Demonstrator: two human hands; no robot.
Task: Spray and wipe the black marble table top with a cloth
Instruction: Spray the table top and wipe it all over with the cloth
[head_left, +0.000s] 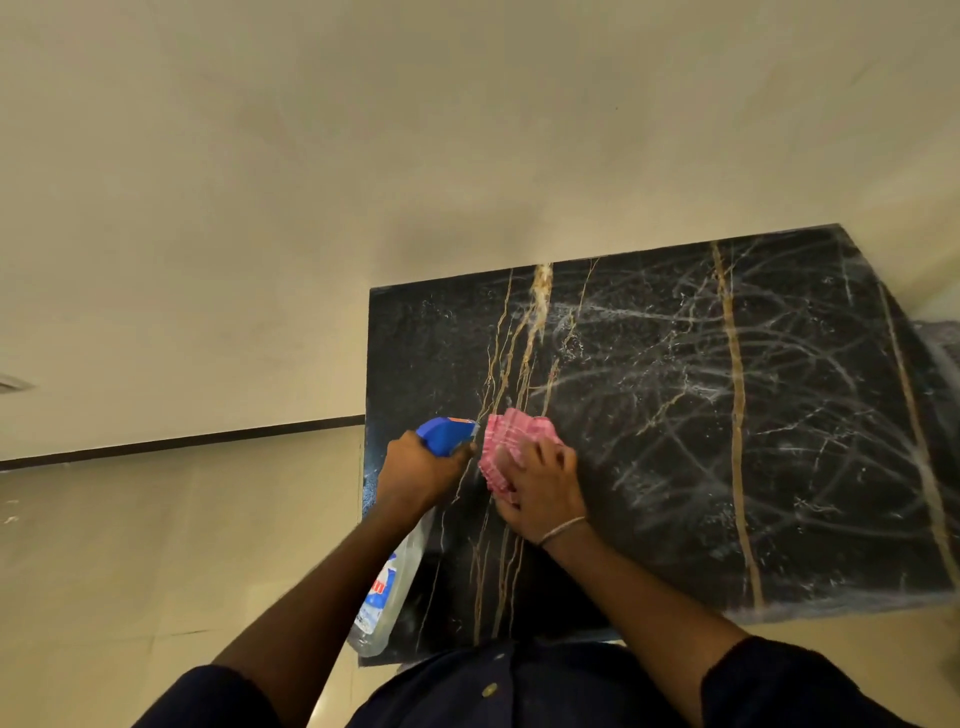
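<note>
While my left hand (421, 467) grips spray bottle (387, 587) at black marble table top (727, 519), left edge, right hand (545, 488) clutches pink cloth (506, 441) against it; I judge firm overlapping strokes rightward would best clear the streaks (753, 374).

Beige wall (260, 156), pale floor (130, 561) (dark skirting (182, 441) between)

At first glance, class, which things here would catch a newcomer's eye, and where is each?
The black marble table top, veined gold and streaked with white smears, fills the right middle. Near its left edge the right hand holds a pink cloth on the stone. Just left of that, the left hand grips a spray bottle with a blue head.
</note>
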